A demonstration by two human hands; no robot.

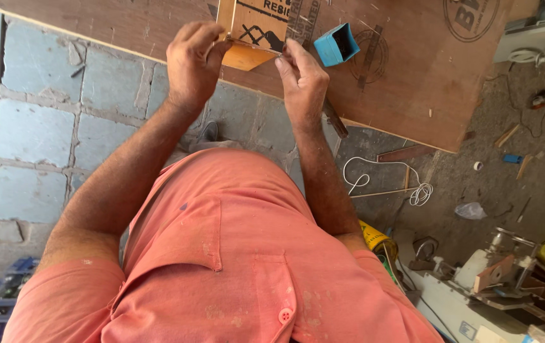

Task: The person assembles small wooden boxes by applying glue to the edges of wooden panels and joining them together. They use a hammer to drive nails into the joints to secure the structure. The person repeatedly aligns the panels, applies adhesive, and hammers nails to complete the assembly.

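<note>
A small blue box [336, 44] sits on my plywood sheet [412, 82]; a white cord [383, 181] coils on the floor beside wood scraps [507, 134].

Woodworking workshop: large brown plywood sheet [412, 70] as table, wood offcuts [507, 134] and coiled white cord [412, 187] on dusty concrete floor [476, 184], white machine [476, 279] near right.

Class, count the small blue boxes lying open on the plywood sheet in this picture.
1. The blue box lies on the plywood sheet, just right of the right hand. Others may be hidden beyond the frame.
</note>
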